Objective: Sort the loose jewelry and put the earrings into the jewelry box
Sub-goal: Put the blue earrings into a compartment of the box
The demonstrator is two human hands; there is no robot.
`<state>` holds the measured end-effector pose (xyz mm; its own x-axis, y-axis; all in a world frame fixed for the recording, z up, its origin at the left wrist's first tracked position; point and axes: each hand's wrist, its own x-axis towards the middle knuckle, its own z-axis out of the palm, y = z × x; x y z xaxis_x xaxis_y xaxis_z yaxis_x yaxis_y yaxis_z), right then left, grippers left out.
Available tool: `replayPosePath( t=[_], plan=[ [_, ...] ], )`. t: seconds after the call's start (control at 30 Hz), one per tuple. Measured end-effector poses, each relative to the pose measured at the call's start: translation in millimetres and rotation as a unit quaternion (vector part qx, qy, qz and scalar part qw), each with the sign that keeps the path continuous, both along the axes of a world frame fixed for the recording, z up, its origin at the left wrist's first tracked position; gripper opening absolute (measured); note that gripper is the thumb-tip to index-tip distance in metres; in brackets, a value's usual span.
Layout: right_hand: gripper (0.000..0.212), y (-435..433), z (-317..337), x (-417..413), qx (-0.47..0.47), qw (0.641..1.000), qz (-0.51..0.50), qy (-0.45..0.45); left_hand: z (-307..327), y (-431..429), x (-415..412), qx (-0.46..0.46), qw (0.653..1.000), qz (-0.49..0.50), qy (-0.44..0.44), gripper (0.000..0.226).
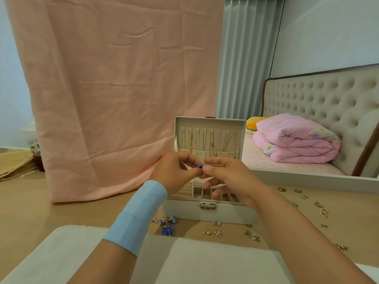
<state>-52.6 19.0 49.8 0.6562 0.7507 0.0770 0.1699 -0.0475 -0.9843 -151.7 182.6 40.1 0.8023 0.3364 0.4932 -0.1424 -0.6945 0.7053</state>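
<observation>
On my feed the table [30, 201] fills the lower view, and the box [225, 219] stands open on it straight ahead of me, lid upright at the back with thin chains hanging inside. Both hands meet over the box: the left hand [174, 173] and the right hand [231, 175] each pinch the same small blue earring [200, 166] between thumb and forefinger, fingertips almost touching. What matters for the drop is that the earring sits directly above the tray, with the row of small compartments [198, 192] just below it and slightly nearer me. The right hand's lower fingers already hang over those compartments, so I judge it the better placed to lower the piece. The earring is too small for me to tell how its long axis lies. More blue pieces [168, 230] lie on the table in front of the box, and gold hoops [324, 212] lie well off to its right.
</observation>
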Motion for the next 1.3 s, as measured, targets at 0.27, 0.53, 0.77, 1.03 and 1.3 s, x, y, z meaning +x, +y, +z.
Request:
replayPosePath(
  t=[0.27,0.53,0.77,1.03,1.3],
  plan=[
    [0.014,15,2,10,-0.061,0.989,0.009,-0.132,0,13,0,-0.099,0.994,-0.021,-0.043,0.005],
    [0.011,17,-2,13,0.001,0.999,0.036,0.003,-5,18,0,-0.167,0.984,-0.05,-0.04,0.008],
    [0.009,21,-2,10,0.019,0.998,0.004,0.065,1,16,-2,-0.084,0.996,-0.025,-0.03,0.036],
    [0.018,15,1,16,-0.019,0.999,-0.008,0.037,6,11,-4,-0.009,0.999,-0.004,-0.048,0.016],
    [0.017,16,2,16,-0.019,0.999,-0.002,0.032,10,13,-7,0.03,0.999,-0.004,-0.035,0.015]
  ],
)
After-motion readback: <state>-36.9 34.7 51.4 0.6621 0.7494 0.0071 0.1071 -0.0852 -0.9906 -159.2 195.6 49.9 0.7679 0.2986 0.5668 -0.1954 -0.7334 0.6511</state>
